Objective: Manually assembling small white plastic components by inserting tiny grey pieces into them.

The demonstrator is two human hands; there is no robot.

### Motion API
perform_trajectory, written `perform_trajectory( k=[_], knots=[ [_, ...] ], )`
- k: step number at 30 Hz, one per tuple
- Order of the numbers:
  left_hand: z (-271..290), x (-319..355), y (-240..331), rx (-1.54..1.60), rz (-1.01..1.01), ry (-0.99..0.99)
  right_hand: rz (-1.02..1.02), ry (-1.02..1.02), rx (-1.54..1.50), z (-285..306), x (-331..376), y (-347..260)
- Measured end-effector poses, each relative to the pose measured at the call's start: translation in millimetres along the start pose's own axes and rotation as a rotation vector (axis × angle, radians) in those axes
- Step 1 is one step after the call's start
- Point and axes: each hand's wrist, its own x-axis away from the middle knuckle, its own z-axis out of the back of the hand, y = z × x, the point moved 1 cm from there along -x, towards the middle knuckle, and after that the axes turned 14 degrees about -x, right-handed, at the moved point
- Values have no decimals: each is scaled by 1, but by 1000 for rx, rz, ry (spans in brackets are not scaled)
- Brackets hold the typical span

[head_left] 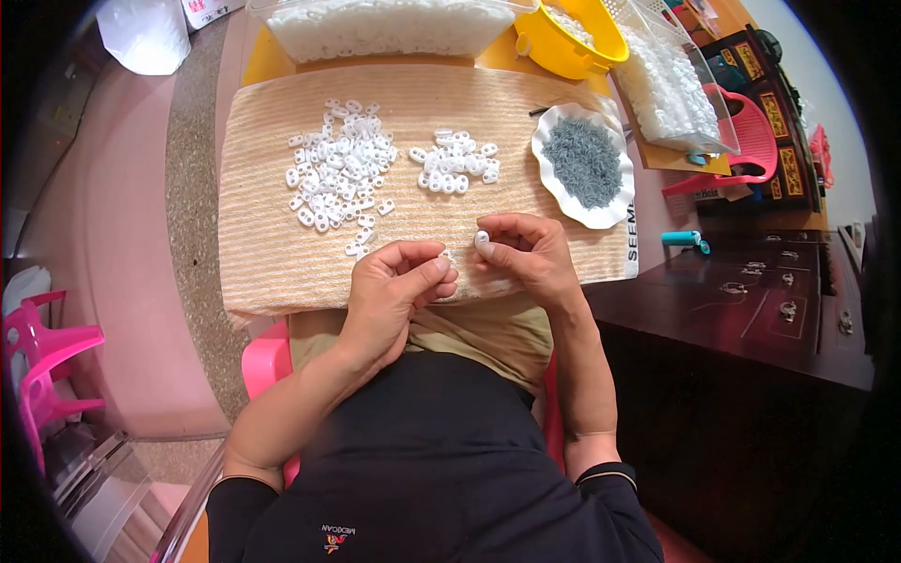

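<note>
Above the near edge of the table, both my hands are held close together. My right hand (533,251) pinches a small white plastic piece (482,238), rounded with a hole, between thumb and fingers. In my left hand (399,289), thumb and forefinger press together; a pale speck shows at the tips, too small to name. Beyond my left hand spreads a loose heap of white two-holed plastic pieces (343,169). A smaller cluster of white pieces (457,161) lies in the middle. To the right, a white wavy-rimmed plate (610,218) holds many tiny grey pieces (582,161).
A striped beige towel (258,202) covers the table. At the back stand a clear bin (385,38) of white pieces and a yellow basin (554,54). Another clear bin (666,89) is at the far right. A teal tube (680,238) lies on the dark cabinet (723,319).
</note>
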Motion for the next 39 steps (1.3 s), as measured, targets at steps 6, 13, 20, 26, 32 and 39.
perform_trajectory(
  k=[6, 13, 20, 26, 32, 39],
  knots=[
    [0, 0, 0, -21, -4, -15, 29, -4, 6, -3, 1, 2],
    [1, 1, 0, -17, 1, -35, 5, -53, 20, -8, 4, 0],
    [0, 0, 1, -38, -9, -30, 11, -78, 38, -8, 7, 1],
    [0, 1, 1, -48, -17, -35, 34, -94, 8, -10, 8, 0],
    [-1, 1, 1, -72, -14, -27, 37, -108, -13, -10, 9, 2],
    [-2, 1, 1, -73, -17, -40, 31, -123, -13, -10, 10, 3]
  ],
)
